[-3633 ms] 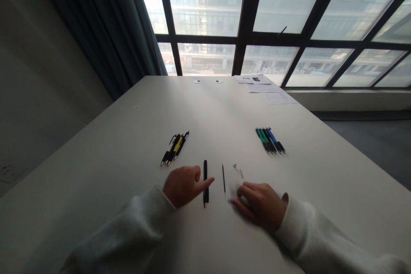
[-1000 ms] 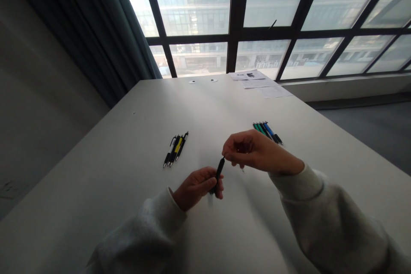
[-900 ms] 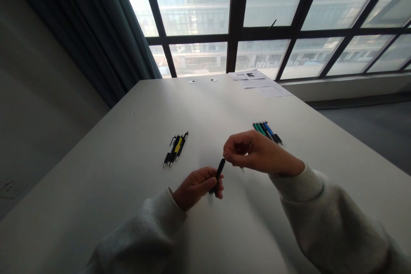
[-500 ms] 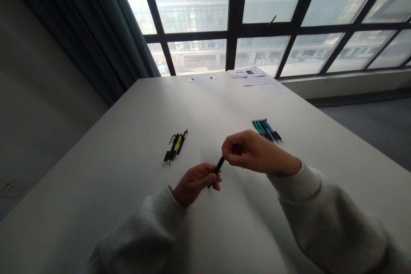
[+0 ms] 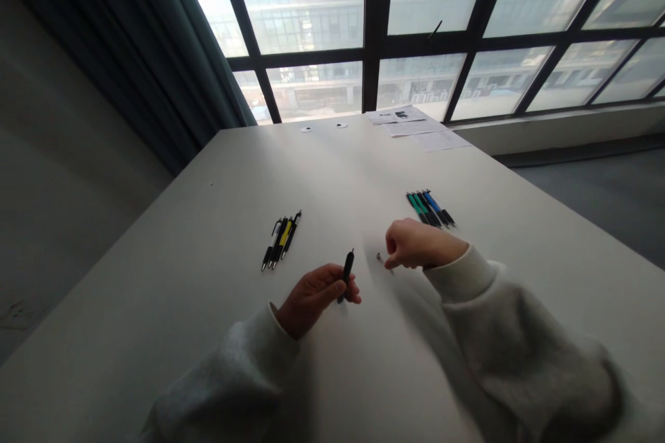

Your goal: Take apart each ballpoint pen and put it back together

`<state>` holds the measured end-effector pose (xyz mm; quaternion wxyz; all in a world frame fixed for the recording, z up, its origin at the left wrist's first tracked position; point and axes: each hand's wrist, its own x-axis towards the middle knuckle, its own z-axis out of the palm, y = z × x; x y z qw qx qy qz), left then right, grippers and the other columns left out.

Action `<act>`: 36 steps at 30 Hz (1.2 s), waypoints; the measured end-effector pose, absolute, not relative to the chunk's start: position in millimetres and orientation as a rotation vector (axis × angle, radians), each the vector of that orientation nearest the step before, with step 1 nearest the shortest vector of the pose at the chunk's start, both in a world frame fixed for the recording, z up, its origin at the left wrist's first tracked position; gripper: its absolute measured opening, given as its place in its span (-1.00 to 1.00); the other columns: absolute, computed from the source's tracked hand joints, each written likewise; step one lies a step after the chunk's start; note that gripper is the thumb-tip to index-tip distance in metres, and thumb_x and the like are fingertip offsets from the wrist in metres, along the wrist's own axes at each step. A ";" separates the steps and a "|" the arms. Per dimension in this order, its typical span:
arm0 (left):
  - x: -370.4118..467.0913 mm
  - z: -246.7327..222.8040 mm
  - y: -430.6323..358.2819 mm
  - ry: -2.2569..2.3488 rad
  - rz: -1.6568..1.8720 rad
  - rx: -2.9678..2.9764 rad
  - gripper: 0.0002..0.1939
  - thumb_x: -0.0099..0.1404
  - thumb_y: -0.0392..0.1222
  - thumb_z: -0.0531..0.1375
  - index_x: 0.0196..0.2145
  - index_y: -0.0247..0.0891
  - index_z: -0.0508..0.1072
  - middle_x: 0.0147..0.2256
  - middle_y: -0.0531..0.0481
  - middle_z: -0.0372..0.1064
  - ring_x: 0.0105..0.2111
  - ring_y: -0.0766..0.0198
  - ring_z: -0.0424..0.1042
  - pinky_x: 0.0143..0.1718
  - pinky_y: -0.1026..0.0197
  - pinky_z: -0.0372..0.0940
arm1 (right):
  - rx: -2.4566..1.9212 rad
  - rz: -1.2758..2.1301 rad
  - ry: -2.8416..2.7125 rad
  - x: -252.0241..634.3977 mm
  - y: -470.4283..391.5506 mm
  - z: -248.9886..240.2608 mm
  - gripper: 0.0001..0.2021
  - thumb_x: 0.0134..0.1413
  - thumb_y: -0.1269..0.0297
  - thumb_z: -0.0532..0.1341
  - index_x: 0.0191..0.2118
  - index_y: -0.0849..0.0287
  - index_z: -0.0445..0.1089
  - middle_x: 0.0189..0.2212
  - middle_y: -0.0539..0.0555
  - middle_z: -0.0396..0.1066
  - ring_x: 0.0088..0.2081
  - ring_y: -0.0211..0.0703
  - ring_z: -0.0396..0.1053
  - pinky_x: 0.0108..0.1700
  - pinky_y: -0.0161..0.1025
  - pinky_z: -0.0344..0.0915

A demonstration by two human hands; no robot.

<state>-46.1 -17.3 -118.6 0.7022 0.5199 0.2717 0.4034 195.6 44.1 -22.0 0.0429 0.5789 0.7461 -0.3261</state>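
Near the middle of the white table, my left hand (image 5: 318, 294) pinches a black pen (image 5: 348, 265), its thin tip pointing up and away. To its right, my right hand (image 5: 415, 244) is over the table with its fingers bent together at a small pale piece (image 5: 382, 259) that has a dark end. Part of that piece is hidden by the fingers. Left of my hands lies a group of pens (image 5: 280, 242), black, white and yellow. Beyond my right hand is a row of green, black and blue pens (image 5: 430, 208).
The white table (image 5: 171, 256) reaches to the windows. Paper sheets (image 5: 408, 121) lie at its far right, and two small round pieces (image 5: 323, 128) sit at the far edge. A dark curtain (image 5: 129, 34) hangs at the left.
My right hand has left the black pen and moved right and down to the small pale piece. The pen in my left hand now stands more upright, its thin tip showing.
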 end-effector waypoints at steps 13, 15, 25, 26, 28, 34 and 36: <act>-47.1 -123.4 -17.8 0.566 0.905 1.208 -0.80 0.33 -0.12 0.26 -0.15 -0.29 0.52 -0.24 -0.13 0.56 -0.22 0.18 0.48 -0.10 0.10 0.31 | 1.670 -0.888 2.136 191.8 49.0 -44.6 -0.94 -0.23 0.48 0.31 -0.51 0.32 0.54 -0.61 0.17 0.51 -0.57 -0.14 0.46 -0.49 -0.32 0.28; -48.0 -124.0 -16.9 0.563 0.906 1.210 -0.80 0.34 -0.13 0.25 -0.14 -0.28 0.52 -0.23 -0.12 0.56 -0.22 0.19 0.48 -0.10 0.10 0.30 | 1.649 -0.901 2.151 193.0 49.0 -41.3 -0.90 -0.19 0.43 0.35 -0.43 0.32 0.55 -0.60 0.15 0.51 -0.57 -0.16 0.46 -0.51 -0.34 0.26; -46.0 -119.7 -16.3 0.546 0.906 1.202 -0.83 0.34 -0.16 0.26 -0.15 -0.27 0.53 -0.26 -0.10 0.56 -0.23 0.22 0.49 -0.12 0.14 0.31 | 1.533 -0.805 2.369 184.3 40.2 -45.1 -0.85 -0.28 0.47 0.37 -0.43 0.24 0.57 -0.52 0.11 0.52 -0.48 -0.14 0.45 -0.49 -0.33 0.20; -46.0 -119.6 -16.5 0.543 0.906 1.198 -0.83 0.34 -0.16 0.26 -0.15 -0.27 0.53 -0.26 -0.10 0.56 -0.23 0.21 0.49 -0.12 0.14 0.32 | 1.524 -0.795 2.384 184.2 39.7 -45.5 -0.87 -0.28 0.48 0.35 -0.45 0.24 0.57 -0.52 0.12 0.52 -0.48 -0.13 0.44 -0.49 -0.32 0.20; -46.3 -119.8 -16.7 0.536 0.905 1.189 -0.83 0.33 -0.17 0.26 -0.15 -0.28 0.54 -0.26 -0.11 0.56 -0.23 0.20 0.50 -0.11 0.13 0.33 | 1.488 -0.793 2.423 184.7 38.7 -42.8 -0.87 -0.28 0.50 0.33 -0.47 0.25 0.56 -0.52 0.12 0.51 -0.48 -0.13 0.42 -0.48 -0.30 0.20; -48.2 -122.5 -17.2 0.511 0.890 1.145 -0.83 0.30 -0.19 0.30 -0.17 -0.27 0.57 -0.24 -0.11 0.56 -0.22 0.17 0.54 -0.10 0.12 0.36 | 1.212 -1.401 2.728 186.5 30.4 -9.0 -0.99 -0.03 0.40 0.29 -0.41 0.21 0.45 -0.55 -0.06 0.43 -0.52 -0.34 0.34 -0.47 -0.41 0.25; -48.4 -123.0 -16.5 0.506 0.883 1.126 -0.83 0.28 -0.18 0.31 -0.17 -0.26 0.57 -0.24 -0.09 0.56 -0.22 0.17 0.56 -0.10 0.12 0.37 | 1.118 -1.894 2.732 185.0 24.9 0.9 -0.93 0.06 0.35 0.29 -0.37 0.22 0.41 -0.58 -0.08 0.40 -0.58 -0.38 0.31 -0.54 -0.45 0.27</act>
